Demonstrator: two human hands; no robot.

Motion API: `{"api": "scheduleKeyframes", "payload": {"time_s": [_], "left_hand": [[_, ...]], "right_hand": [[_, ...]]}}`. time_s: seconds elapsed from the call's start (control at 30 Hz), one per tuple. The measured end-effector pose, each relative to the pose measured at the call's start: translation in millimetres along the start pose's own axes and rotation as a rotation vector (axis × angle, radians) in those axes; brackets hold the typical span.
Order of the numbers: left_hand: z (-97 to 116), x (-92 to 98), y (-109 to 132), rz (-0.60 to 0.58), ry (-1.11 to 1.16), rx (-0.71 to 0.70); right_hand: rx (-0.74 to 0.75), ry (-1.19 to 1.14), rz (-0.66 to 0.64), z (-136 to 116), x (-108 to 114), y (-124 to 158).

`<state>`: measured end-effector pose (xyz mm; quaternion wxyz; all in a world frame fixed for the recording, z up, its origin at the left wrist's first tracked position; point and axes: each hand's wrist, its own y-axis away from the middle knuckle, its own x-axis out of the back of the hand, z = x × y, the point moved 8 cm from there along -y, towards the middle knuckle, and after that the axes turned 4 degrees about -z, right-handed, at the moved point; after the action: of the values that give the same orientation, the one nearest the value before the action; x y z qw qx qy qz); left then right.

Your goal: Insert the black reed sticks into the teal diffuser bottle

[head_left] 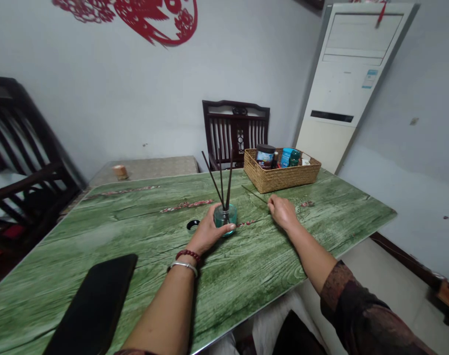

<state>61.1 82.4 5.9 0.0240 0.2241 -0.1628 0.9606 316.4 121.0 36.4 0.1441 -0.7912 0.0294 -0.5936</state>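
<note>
My left hand [208, 231] is wrapped round a small teal glass diffuser bottle [226, 217] standing on the green wood-grain table [143, 231]. Three dark reed sticks [220, 180] stand up out of the bottle. My right hand [282, 212] rests on the table to the right of the bottle, fingers curled and pinching the near end of a thin dark reed stick [254, 193] that lies flat on the table. A small black ring-shaped cap [192, 225] lies just left of my left hand.
A woven basket [281, 176] with jars and small bottles stands at the back right of the table. A black flat object [94, 305] lies at the near left. A dark wooden chair [235, 130] stands behind the table, a white floor air conditioner [353, 79] at right.
</note>
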Motion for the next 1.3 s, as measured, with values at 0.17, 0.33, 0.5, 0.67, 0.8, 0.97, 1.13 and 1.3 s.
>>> {"api": "scheduleKeyframes", "payload": {"time_s": [0.17, 0.33, 0.5, 0.67, 0.8, 0.97, 1.13, 1.3], "left_hand": [[-2, -1.1, 0, -0.005, 0.003, 0.004], [-4, -1.2, -1, -0.001, 0.005, -0.007], [-4, -2.1, -1, -0.01, 0.005, -0.022], [-2, -3.7, -1, -0.022, 0.038, -0.037], [-2, -3.2, -1, -0.017, 0.036, -0.026], [0, -2.8, -1, -0.017, 0.031, -0.049], [-3, -2.0, -1, 0.008, 0.048, -0.053], [-4, 2.0, 0, 0.058, 0.044, -0.034]], "right_hand": [[0.163, -0.53, 0.357, -24, 66, 2], [0.333, -1.118, 0.419, -61, 109, -1], [0.418, -1.302, 0.362, -99, 117, -5], [0.405, -1.298, 0.313, -114, 100, -14], [0.385, -1.263, 0.318, -116, 84, -21], [0.358, -1.214, 0.29, -120, 60, -28], [0.293, -1.002, 0.225, -124, 32, -29], [0.283, -0.722, 0.14, -123, 18, -13]]}}
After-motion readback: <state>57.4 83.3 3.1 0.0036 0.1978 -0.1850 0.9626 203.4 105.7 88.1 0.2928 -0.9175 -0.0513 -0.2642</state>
